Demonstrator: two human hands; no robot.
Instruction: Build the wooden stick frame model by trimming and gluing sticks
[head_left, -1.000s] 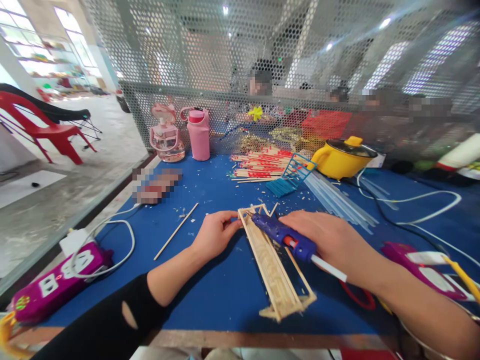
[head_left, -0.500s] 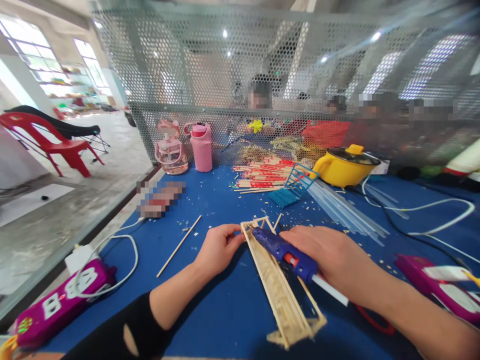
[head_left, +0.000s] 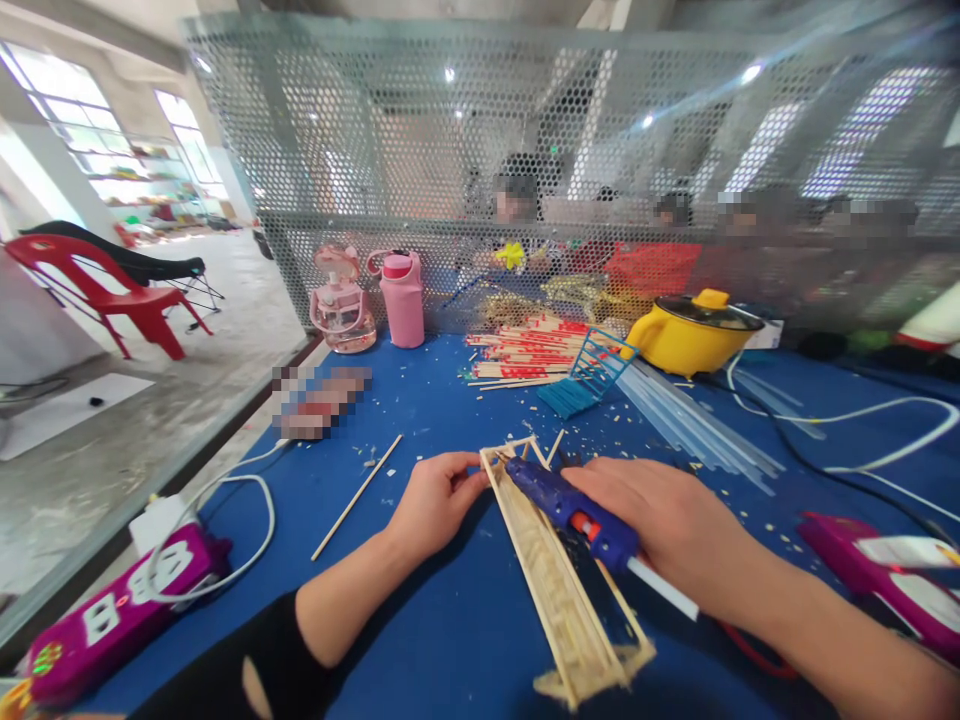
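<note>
Our left hand [head_left: 439, 505] pinches the wooden stick frame [head_left: 559, 580] at its far end, grip nearly closed. Our right hand [head_left: 660, 515] grips the blue glue gun [head_left: 562, 500], fingers wrapped. The frame lies on the desk [head_left: 427, 640], near side.

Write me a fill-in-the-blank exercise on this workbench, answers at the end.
The right hand holds the glue gun, its tip at the ____ end of the wooden frame, not the near one.
The loose stick lies to the ____ of the left hand.
Exactly ____ pink bottles stand before the perforated screen.
The pot has a ____ body.

far; left; two; yellow
</note>
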